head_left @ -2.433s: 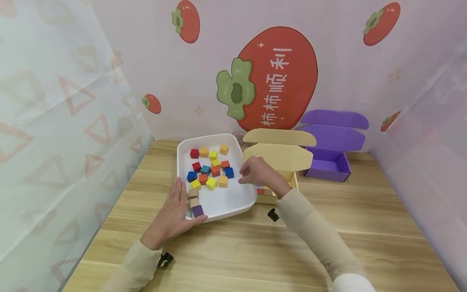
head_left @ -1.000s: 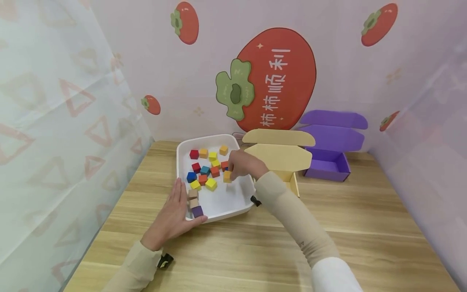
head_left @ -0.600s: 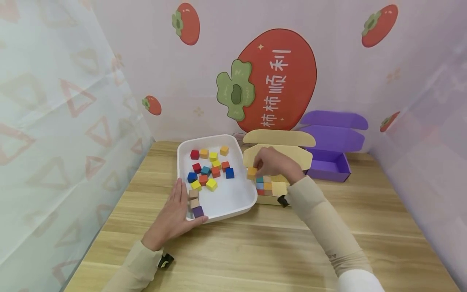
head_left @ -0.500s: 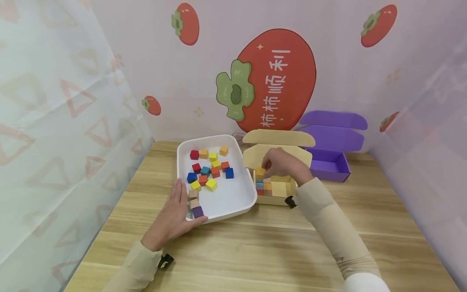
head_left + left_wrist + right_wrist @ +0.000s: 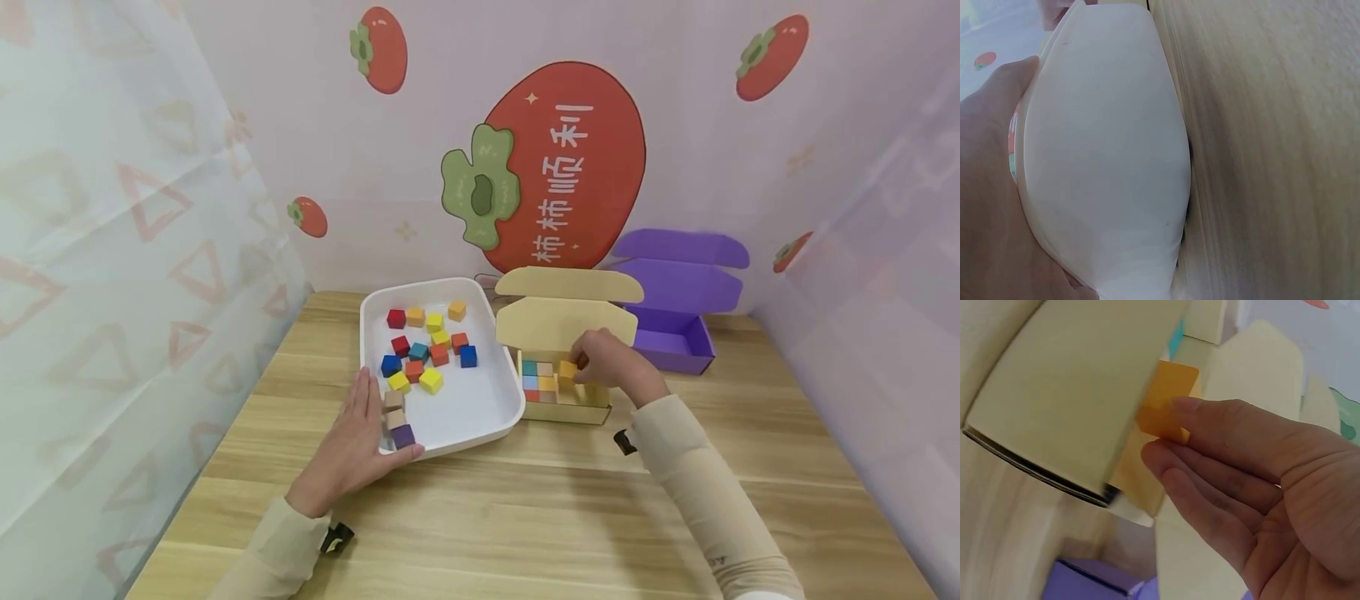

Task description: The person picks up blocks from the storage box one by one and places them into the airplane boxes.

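Note:
My right hand (image 5: 603, 358) pinches an orange cube (image 5: 567, 372) between thumb and fingertips, inside the low walls of the pale yellow box (image 5: 566, 412). In the right wrist view the box wall partly hides the orange cube (image 5: 1169, 400). Left of the cube, several small cubes (image 5: 531, 382) lie packed in rows. My left hand (image 5: 348, 442) rests on the near left corner of the white tray (image 5: 468, 437), fingers straight along the left rim and thumb on the front rim. In the left wrist view, the thumb tip (image 5: 1025, 65) touches the tray rim (image 5: 1054, 50).
The tray holds several loose cubes: red, orange, yellow, blue, teal, a purple cube (image 5: 402, 436) and plain wooden ones. Behind and right of the yellow box stands an open purple box (image 5: 675, 362). The yellow box's lid (image 5: 567, 323) is raised. Patterned cloth walls surround the wooden table (image 5: 480, 525).
My right hand took the orange cube from the tray's right side, carried it right over the packed cubes and lowered it into the yellow box. My left hand has stayed on the tray.

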Demonstrator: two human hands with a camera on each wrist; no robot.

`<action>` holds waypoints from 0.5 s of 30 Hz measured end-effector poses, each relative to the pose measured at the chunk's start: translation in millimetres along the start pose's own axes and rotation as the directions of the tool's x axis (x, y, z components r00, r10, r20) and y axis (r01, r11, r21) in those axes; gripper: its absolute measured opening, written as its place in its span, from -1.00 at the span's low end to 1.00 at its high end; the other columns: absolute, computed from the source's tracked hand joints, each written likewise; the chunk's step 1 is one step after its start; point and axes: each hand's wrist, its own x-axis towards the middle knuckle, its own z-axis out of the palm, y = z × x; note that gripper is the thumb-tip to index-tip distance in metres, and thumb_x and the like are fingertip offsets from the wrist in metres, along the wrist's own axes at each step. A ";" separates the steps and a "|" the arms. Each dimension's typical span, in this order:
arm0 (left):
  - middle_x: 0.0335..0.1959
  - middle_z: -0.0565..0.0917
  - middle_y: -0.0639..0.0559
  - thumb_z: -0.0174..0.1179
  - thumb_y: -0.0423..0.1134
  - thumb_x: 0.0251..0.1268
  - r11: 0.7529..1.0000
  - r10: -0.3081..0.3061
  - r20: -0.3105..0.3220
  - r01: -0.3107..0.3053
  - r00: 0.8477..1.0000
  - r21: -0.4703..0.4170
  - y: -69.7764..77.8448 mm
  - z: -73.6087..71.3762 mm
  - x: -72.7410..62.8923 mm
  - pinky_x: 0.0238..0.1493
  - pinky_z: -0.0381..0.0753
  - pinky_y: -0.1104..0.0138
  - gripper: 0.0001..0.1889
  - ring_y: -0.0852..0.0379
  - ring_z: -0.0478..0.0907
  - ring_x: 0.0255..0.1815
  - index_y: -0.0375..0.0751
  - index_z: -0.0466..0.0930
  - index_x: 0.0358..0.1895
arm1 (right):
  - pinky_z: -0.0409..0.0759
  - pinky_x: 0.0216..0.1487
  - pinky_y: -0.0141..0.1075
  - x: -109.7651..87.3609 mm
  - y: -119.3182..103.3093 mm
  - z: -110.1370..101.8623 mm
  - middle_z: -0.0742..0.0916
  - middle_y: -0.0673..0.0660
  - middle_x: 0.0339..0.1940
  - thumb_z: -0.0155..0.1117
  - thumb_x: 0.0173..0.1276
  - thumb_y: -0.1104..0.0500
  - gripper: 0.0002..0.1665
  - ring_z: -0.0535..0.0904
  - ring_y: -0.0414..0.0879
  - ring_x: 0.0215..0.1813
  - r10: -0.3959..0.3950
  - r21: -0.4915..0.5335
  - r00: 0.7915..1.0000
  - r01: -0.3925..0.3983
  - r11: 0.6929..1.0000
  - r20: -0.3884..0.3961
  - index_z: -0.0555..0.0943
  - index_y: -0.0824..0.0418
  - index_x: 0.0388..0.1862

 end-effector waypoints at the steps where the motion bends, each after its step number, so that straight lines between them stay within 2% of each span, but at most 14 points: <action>1: 0.77 -0.26 -0.36 0.11 0.68 0.12 1.000 0.000 0.000 0.000 1.000 0.002 -0.1 0.1 0.1 0.63 0.17 -0.24 0.44 -0.38 -0.21 0.78 -0.46 -0.20 0.70 | 0.72 -0.16 -0.19 1.6 1.3 3.5 0.82 0.09 -0.33 0.55 0.24 0.34 -0.92 0.66 -0.09 -0.28 -0.004 -0.011 1.000 0.004 1.000 -0.009 0.80 0.28 -0.29; 5: 0.77 -0.27 -0.34 0.11 0.69 0.12 1.000 -0.006 0.010 0.006 1.000 -0.006 -0.4 1.6 1.0 0.64 0.16 -0.25 0.45 -0.37 -0.22 0.78 -0.44 -0.22 0.70 | 0.59 -0.25 -0.25 6.6 6.1 18.5 0.74 0.07 -0.43 0.53 0.24 0.39 -0.87 0.54 -0.09 -0.35 -0.020 -0.041 0.999 0.019 0.999 -0.035 0.72 0.25 -0.43; 8: 0.77 -0.28 -0.33 0.11 0.69 0.11 1.000 -0.012 0.017 0.012 1.000 -0.014 -0.2 2.8 1.1 0.63 0.16 -0.25 0.45 -0.36 -0.23 0.79 -0.43 -0.23 0.71 | 0.50 -0.28 -0.26 7.7 9.8 29.0 0.68 0.07 -0.46 0.49 0.27 0.42 -0.84 0.48 -0.09 -0.36 -0.018 -0.031 0.998 0.016 0.999 -0.060 0.69 0.25 -0.43; 12: 0.77 -0.28 -0.34 0.11 0.69 0.11 1.000 -0.012 0.011 0.012 1.000 -0.014 0.3 2.0 0.4 0.63 0.16 -0.26 0.45 -0.37 -0.23 0.78 -0.43 -0.23 0.71 | 0.67 -0.20 -0.17 7.4 12.0 37.2 0.78 0.13 -0.36 0.47 0.30 0.44 -0.93 0.61 -0.05 -0.30 -0.004 0.006 0.993 0.005 1.000 -0.119 0.77 0.31 -0.29; 15: 0.77 -0.27 -0.34 0.13 0.67 0.11 1.000 -0.009 0.009 0.009 1.000 -0.010 0.2 0.1 0.1 0.62 0.16 -0.26 0.45 -0.37 -0.23 0.78 -0.43 -0.23 0.70 | 0.78 -0.08 -0.06 6.8 10.9 40.5 0.85 0.23 -0.23 0.48 0.29 0.44 -0.86 0.74 0.03 -0.20 0.007 0.030 0.986 -0.002 1.000 -0.168 0.80 0.37 -0.17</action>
